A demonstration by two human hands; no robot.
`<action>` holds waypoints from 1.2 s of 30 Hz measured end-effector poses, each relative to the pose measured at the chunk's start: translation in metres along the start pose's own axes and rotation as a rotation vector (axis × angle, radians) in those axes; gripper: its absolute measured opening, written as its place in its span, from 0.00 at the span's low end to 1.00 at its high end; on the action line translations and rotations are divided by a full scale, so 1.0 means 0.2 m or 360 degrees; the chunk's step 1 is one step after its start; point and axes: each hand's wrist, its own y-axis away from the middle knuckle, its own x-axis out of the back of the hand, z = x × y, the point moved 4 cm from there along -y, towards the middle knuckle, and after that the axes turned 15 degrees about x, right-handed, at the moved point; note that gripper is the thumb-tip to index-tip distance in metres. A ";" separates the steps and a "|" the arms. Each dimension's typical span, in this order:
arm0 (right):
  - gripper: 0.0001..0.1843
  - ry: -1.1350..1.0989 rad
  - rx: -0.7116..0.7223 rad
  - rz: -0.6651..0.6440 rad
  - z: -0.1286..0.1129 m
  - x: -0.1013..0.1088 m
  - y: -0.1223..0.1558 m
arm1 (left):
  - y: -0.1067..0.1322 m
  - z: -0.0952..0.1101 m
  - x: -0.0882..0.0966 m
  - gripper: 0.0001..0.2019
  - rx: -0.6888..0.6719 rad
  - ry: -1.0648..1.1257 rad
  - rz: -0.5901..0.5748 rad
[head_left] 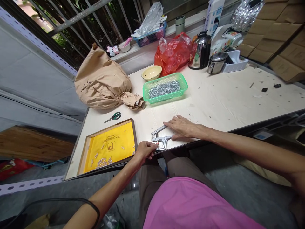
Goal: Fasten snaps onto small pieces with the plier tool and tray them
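A metal hand-press plier tool [160, 137] lies at the near edge of the pale table [221, 98]. My right hand [181, 127] rests over its handles, fingers wrapped round them. My left hand [144, 150] pinches at the tool's jaw end, fingers closed on something too small to name. Left of it sits a shallow wooden tray [85, 152] lined with a yellow sheet and holding several small metal pieces. A green plastic basket [165, 87] full of small metal parts stands further back.
Scissors [112, 117] lie beside a tied brown paper sack [102, 81]. At the back stand a yellow bowl [151, 72], a red plastic bag [173, 53], a kettle [200, 51], a steel pot [216, 62] and a white tray [235, 61]. Cardboard boxes [278, 38] are stacked on the right.
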 end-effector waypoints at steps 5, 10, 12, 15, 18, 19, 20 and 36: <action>0.28 -0.0020 0.0014 0.0051 -0.08 0.03 0.05 | 0.10 0.06 0.06 0.16 -0.0565 -0.0430 0.0634; 0.32 -0.0038 -0.0024 0.0100 -0.10 0.01 0.05 | 0.16 0.21 -0.03 0.12 -0.1281 -0.0911 0.0801; 0.35 -0.0064 -0.0048 0.0121 -0.09 0.00 0.05 | 0.14 0.27 -0.08 0.20 -0.1412 -0.1085 0.0755; 0.39 -0.0104 -0.0095 0.0126 -0.08 -0.02 0.07 | 0.10 0.33 -0.14 0.28 -0.1455 -0.1280 0.0643; 0.39 -0.0086 -0.0162 0.0072 -0.07 -0.01 0.10 | 0.07 0.37 -0.16 0.30 -0.1423 -0.1426 0.0631; 0.37 -0.0071 -0.0199 0.0043 -0.07 -0.01 0.11 | 0.07 0.38 -0.16 0.31 -0.1408 -0.1461 0.0655; 0.35 -0.0059 -0.0237 0.0017 -0.06 0.00 0.12 | 0.07 0.39 -0.16 0.32 -0.1396 -0.1489 0.0677; 0.06 -0.0139 -0.0252 -0.0104 -0.04 0.01 0.04 | 0.03 0.43 -0.17 0.09 -0.1376 -0.1430 0.0572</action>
